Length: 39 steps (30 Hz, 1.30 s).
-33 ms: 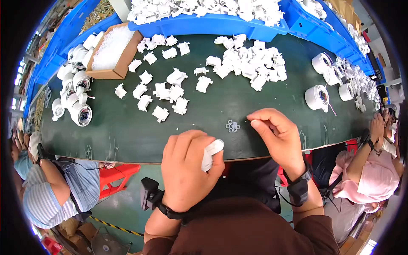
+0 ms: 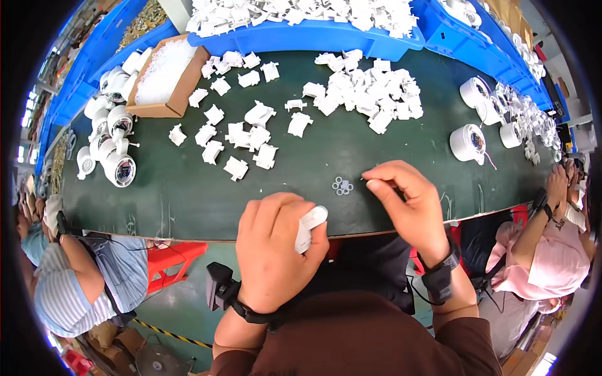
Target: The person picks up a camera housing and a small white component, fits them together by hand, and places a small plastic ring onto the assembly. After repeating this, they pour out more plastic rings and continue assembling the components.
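My left hand [image 2: 276, 250] is wrapped round a white plastic part [image 2: 311, 224] with a rounded end. The part pokes out between thumb and forefinger, and the palm hides the rest. Off to the right, my right hand [image 2: 404, 203] hovers over the table's near side with thumb and forefinger drawn together. Whatever they pinch, if anything, is too small to make out. Just left of those fingertips lies a little cluster of grey rings [image 2: 342, 186] on the dark green table [image 2: 188, 194].
Loose white plastic parts [image 2: 260, 113] lie scattered ahead, with a denser heap [image 2: 370, 91] to their right. Blue bins [image 2: 313, 39] line the back. A cardboard box [image 2: 160, 109] and round white housings [image 2: 119, 169] stand left, more housings [image 2: 467, 144] right. People sit on both sides.
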Tool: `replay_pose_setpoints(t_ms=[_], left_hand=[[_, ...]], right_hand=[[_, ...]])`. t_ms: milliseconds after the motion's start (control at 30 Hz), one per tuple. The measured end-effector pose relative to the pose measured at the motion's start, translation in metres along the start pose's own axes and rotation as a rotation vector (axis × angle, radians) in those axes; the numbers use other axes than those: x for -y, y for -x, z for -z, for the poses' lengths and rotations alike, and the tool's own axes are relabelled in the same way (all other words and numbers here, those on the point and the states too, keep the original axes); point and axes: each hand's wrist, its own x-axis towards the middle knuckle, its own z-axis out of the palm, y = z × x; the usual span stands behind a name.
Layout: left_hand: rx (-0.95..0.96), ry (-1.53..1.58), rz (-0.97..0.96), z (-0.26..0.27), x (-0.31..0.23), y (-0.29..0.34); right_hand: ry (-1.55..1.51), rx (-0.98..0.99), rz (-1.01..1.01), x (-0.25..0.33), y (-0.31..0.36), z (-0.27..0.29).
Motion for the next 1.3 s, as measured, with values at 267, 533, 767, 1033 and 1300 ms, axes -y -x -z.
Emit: replay_pose_setpoints(t_ms=[267,533,767,1033,1300], left_hand=[[-0.019,0.025,0.019,0.0,0.002,0.003],[0.01,0.006,-0.021,0.004,0.004,0.0],[0.007,0.028,-0.053,0.004,0.008,0.0],[0.009,0.027,-0.116,0.002,0.013,0.001],[-0.107,0.034,-0.172,-0.006,0.018,0.009]], right_hand=[[0.506,-0.136,0.414,-0.004,0.005,-0.025],[-0.117,0.02,0.064,0.008,0.007,-0.019],[-0.357,0.213,-0.017,0.013,0.014,-0.042],[-0.41,0.273,-0.133,0.025,0.011,-0.048],[-0.605,0.242,-0.241,0.028,0.014,-0.045]])
